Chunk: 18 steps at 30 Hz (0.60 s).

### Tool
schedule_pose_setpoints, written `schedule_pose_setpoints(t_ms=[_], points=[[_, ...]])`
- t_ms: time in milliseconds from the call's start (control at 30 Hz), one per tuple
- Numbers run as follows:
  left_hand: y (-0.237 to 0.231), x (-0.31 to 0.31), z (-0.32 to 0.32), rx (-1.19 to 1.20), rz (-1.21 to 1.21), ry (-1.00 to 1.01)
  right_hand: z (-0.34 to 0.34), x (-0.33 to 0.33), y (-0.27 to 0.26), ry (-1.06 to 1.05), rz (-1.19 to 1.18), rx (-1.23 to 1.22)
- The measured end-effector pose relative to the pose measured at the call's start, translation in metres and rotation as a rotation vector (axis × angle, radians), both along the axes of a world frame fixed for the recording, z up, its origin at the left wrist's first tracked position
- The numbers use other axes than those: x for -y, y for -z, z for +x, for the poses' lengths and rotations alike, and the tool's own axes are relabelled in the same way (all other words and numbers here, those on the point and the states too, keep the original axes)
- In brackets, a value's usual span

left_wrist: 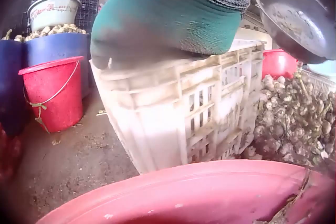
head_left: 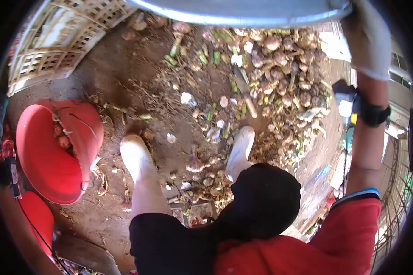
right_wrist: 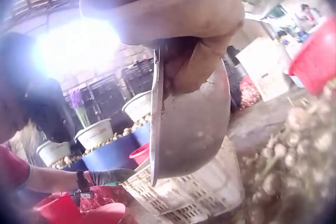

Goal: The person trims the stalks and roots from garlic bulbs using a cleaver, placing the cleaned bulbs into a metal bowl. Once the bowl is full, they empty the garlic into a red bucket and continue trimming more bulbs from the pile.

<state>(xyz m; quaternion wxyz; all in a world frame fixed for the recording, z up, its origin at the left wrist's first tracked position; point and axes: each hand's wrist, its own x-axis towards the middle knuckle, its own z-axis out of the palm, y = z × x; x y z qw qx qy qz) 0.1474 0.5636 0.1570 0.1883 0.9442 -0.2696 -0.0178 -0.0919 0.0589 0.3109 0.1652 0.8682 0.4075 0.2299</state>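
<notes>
My right hand (head_left: 369,43) (right_wrist: 184,16), in a pale glove, grips the rim of a large metal basin (head_left: 243,13) (right_wrist: 194,134). In the right wrist view the basin stands on its side, over a white slatted crate (right_wrist: 205,195). My left hand (left_wrist: 163,22) (right_wrist: 113,175), in a green and grey glove, holds the top edge of the crate (left_wrist: 157,124) (head_left: 50,43); its fingertips are mostly hidden. The basin's far side is cut off in the head view.
A cut red tub (head_left: 50,160) stands by the left boot. Garlic bulbs (head_left: 284,68) and a knife (head_left: 245,91) lie on the floor ahead. In the left wrist view are a red bucket (left_wrist: 55,98), a blue tub (left_wrist: 58,48) and a dark pan (left_wrist: 294,19).
</notes>
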Motion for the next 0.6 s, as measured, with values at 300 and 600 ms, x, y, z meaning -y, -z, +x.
schedule_pose_setpoints(t_ms=[300,600], points=[[0.033,0.159,-0.217,0.051,-0.150,0.717,-0.132,-0.015,0.192,1.139,1.687,-1.135],[0.162,0.219,-0.394,-0.260,0.109,1.193,-0.223,0.022,0.243,0.821,0.786,-1.648]])
